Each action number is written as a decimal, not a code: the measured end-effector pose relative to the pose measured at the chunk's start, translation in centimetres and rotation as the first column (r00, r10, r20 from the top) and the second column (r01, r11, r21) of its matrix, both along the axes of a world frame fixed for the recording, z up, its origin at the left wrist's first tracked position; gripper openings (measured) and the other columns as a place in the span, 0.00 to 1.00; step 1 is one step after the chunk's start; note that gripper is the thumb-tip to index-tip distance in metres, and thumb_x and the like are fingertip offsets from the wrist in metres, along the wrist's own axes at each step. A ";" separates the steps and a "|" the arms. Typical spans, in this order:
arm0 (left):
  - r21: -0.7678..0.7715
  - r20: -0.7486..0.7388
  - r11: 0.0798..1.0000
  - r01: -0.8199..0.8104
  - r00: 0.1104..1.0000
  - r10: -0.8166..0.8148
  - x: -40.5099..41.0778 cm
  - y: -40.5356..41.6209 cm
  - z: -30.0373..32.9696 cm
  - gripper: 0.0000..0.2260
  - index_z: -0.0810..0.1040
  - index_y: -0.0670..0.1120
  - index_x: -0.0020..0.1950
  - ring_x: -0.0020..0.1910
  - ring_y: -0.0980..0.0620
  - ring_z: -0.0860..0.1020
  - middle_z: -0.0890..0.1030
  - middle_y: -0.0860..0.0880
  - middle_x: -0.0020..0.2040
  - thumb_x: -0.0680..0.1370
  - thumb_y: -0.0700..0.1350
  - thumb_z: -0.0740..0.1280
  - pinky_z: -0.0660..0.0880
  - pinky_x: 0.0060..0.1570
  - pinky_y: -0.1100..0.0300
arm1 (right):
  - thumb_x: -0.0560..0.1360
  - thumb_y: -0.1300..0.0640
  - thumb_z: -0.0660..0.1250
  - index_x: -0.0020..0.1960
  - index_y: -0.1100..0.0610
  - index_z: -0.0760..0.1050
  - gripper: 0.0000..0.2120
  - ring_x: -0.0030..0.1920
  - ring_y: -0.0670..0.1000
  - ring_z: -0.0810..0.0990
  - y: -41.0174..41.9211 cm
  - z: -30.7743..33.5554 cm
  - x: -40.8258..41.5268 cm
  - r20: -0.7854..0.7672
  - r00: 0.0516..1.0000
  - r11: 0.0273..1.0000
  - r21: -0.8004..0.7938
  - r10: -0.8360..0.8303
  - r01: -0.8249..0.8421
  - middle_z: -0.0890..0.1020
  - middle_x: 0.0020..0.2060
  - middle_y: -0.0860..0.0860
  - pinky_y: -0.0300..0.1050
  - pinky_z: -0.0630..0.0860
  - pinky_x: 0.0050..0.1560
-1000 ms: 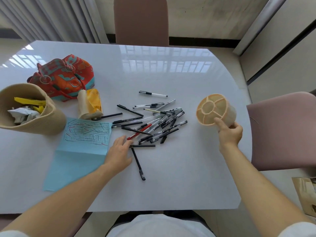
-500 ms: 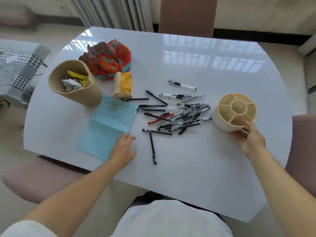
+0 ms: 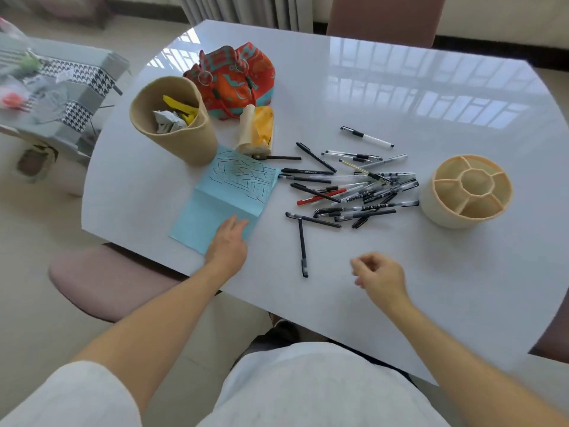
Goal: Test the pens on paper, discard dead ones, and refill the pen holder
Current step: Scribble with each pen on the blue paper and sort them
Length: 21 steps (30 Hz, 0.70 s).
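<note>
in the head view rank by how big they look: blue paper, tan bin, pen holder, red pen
1. blue paper
2. tan bin and pen holder: look alike, not ranked
3. red pen

Left hand [image 3: 227, 245] is laid flat on the blue paper [image 3: 224, 201]; right hand [image 3: 379, 278], loosely curled, is held above the counter [image 3: 385, 87] near scattered pens [image 3: 354, 192]; holder [image 3: 466, 195] is set upright.
</note>
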State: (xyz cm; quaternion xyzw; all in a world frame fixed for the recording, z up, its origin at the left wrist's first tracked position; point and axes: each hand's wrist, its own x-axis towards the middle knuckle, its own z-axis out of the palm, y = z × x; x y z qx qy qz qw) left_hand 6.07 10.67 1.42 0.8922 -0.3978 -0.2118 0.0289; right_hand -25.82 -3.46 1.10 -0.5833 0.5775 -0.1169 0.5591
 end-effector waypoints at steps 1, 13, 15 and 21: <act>0.045 0.031 0.998 0.046 0.998 -0.048 1.1 -0.3 -0.1 0.26 0.59 0.48 0.79 0.79 0.48 0.53 0.55 0.47 0.81 0.81 0.38 0.58 0.56 0.76 0.53 | 0.77 0.53 0.73 0.43 0.54 0.82 0.06 0.33 0.49 0.83 0.9 -0.1 1.8 -0.057 0.991 0.991 -0.041 0.124 -0.126 0.85 0.35 0.51 0.49 0.82 0.42; 0.331 0.120 0.829 0.450 0.852 -0.510 6.0 0.1 -1.1 0.31 0.51 0.47 0.80 0.69 0.39 0.62 0.57 0.41 0.77 0.80 0.49 0.58 0.65 0.67 0.48 | 0.76 0.44 0.65 0.45 0.51 0.75 0.11 0.47 0.56 0.81 2.0 -1.5 12.0 -0.603 0.706 0.873 -0.035 0.370 -0.487 0.82 0.43 0.50 0.46 0.74 0.42; 0.299 0.133 0.823 0.484 0.832 -0.538 4.2 0.6 -1.1 0.32 0.53 0.46 0.79 0.62 0.41 0.66 0.64 0.42 0.70 0.78 0.50 0.60 0.69 0.60 0.50 | 0.75 0.47 0.67 0.41 0.51 0.75 0.08 0.42 0.52 0.80 2.0 -1.5 11.4 -0.533 0.791 0.932 -0.015 0.300 -0.363 0.82 0.37 0.46 0.45 0.75 0.39; 0.217 0.050 0.843 0.491 0.857 -0.512 -1.5 1.3 -1.3 0.32 0.56 0.44 0.77 0.57 0.44 0.71 0.69 0.45 0.60 0.76 0.52 0.62 0.68 0.57 0.50 | 0.74 0.55 0.69 0.41 0.55 0.76 0.05 0.35 0.52 0.77 2.8 -0.7 8.2 -0.306 0.951 0.999 0.031 0.052 -0.045 0.81 0.35 0.51 0.44 0.74 0.35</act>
